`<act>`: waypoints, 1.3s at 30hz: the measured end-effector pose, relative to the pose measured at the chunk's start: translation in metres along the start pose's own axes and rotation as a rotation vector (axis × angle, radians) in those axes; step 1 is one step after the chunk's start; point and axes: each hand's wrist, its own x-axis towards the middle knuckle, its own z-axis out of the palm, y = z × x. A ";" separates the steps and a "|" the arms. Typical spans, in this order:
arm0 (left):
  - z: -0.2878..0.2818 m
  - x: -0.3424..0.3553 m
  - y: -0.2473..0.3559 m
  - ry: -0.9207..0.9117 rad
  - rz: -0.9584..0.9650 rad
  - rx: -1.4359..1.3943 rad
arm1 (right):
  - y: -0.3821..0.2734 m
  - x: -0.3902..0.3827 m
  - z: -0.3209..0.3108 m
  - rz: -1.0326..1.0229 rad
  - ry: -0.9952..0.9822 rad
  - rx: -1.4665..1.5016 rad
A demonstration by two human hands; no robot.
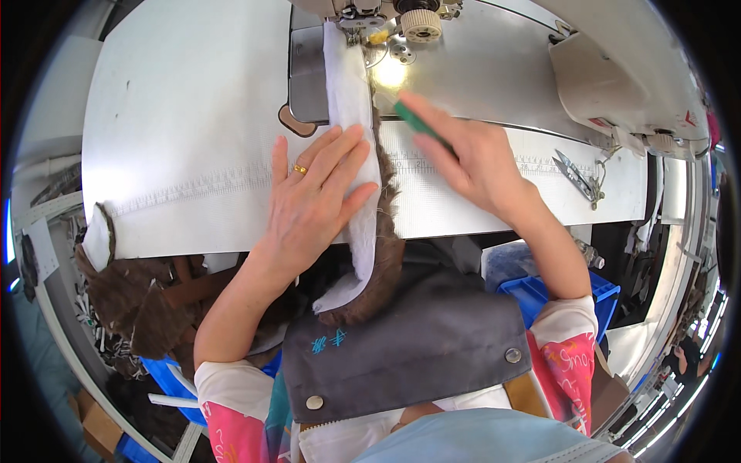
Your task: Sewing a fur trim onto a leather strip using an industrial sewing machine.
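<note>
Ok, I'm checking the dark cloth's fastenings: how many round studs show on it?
2: a pale stud near the lower left corner of the dark cloth, a silvery stud near its right edge. Others may be hidden.

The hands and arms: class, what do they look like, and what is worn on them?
The left hand and right hand are gloveless, with a gold ring on the left. The forearms are bare below white cuffs; the sleeves are pink with white, script-like markings.

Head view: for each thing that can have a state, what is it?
Strip, upper end at presser foot, lower end curled
Left hand, open, palm down on strip
Right hand, closed on green tool
Green tool, held, blurred
Snips, lying on table
Machine bed, brightly lit
</note>
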 end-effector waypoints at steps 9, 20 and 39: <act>0.002 0.015 -0.011 0.046 0.047 -0.005 | 0.011 0.018 -0.011 0.017 -0.151 -0.190; 0.014 0.046 -0.035 0.110 0.081 -0.012 | 0.014 0.015 -0.007 -0.013 -0.110 -0.182; 0.011 0.030 -0.020 0.150 -0.018 0.024 | -0.044 -0.006 0.020 0.248 -0.042 -0.109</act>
